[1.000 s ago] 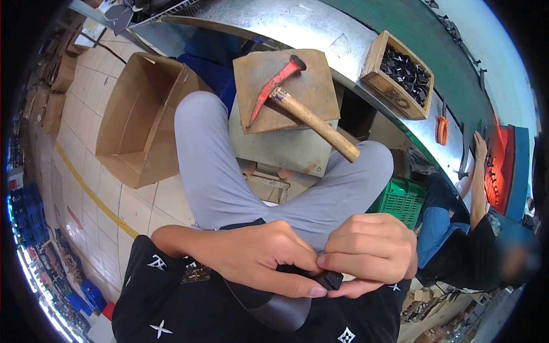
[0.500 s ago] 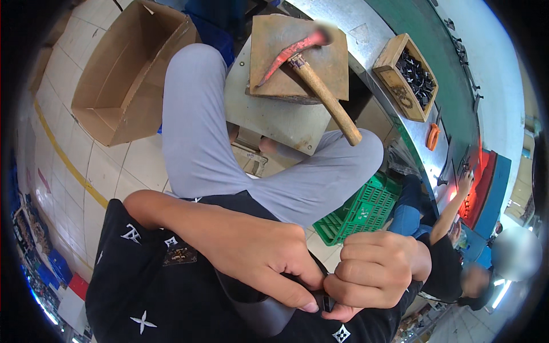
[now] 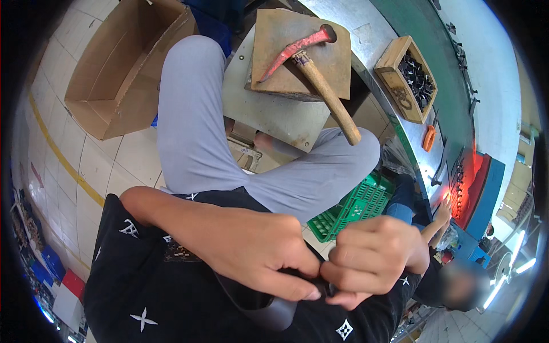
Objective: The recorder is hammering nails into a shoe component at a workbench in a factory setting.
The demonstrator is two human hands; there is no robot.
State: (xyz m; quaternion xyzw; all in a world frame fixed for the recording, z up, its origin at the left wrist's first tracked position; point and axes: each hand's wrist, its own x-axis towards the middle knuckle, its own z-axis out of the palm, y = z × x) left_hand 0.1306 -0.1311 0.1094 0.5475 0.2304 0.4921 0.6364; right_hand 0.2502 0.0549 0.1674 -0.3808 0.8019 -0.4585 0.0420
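Note:
My left hand (image 3: pixel 257 248) and my right hand (image 3: pixel 374 257) meet in front of my black shirt. Both are closed, with thumbs and fingers pinching the ends of a black strap (image 3: pixel 271 316). The strap bends in a wide loop below my left hand. A small dark part shows between my thumbs, but it is mostly hidden and too blurred to name. Beyond my knees, a hammer (image 3: pixel 329 97) with a red pointed head and wooden handle lies across a brown block (image 3: pixel 271 28). The block rests on a metal stand (image 3: pixel 240 97), and neither hand touches the hammer.
An open cardboard box (image 3: pixel 123 80) stands at the left. A wooden box (image 3: pixel 390 74) of black parts and orange-handled cutters (image 3: pixel 429 138) rest on the bench at right, beside a green belt (image 3: pixel 440 97). Below is a green crate (image 3: pixel 357 208). A co-worker's hand (image 3: pixel 443 211) is at the machine.
Both hands stay together on the strap; the right has turned slightly and looks blurred. The view has shifted a little. The co-worker's hand has moved down and left at the machine.

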